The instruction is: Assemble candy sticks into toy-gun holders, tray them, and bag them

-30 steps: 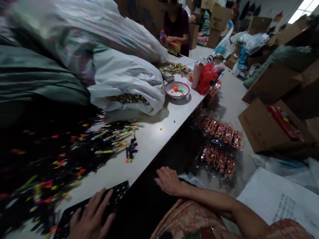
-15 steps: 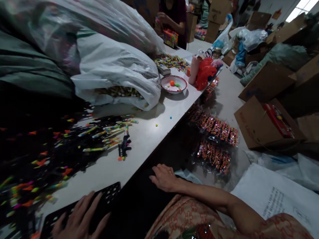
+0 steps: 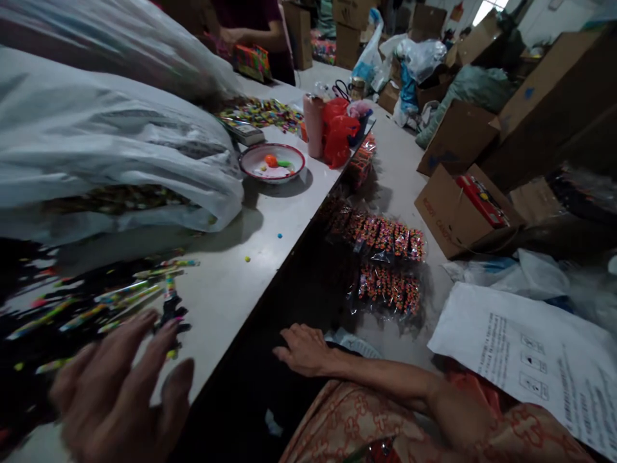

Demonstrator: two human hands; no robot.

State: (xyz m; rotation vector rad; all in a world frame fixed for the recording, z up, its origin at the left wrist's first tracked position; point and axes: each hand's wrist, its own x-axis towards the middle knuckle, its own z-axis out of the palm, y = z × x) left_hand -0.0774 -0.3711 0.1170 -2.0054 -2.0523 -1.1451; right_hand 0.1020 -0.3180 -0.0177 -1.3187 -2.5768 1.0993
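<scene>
My left hand [image 3: 123, 392] hovers at the table's near edge with its fingers spread and nothing visibly in them. Just beyond its fingertips lies a small black toy gun [image 3: 169, 308] with a colourful candy-filled tube on it. Left of that, several clear tubes with coloured candy [image 3: 128, 294] lie among a dark heap of black toy parts, partly hidden by the hand and blurred. My right hand [image 3: 304, 350] rests over my lap, below the table edge, its fingers loosely stretched and holding nothing I can see.
On the white table [image 3: 270, 270] stand a big white plastic bag [image 3: 193, 148], a red-rimmed dish [image 3: 299, 168], a pink cylinder [image 3: 313, 125] and a red bag [image 3: 338, 138]. Packed bundles [image 3: 385, 286] and an open carton [image 3: 441, 209] stand to the right. A co-worker [image 3: 270, 32] is across.
My left hand has moved forward from a black perforated tray to the toy gun. The tray is out of sight. The view has swung right; my right hand stays over my lap.
</scene>
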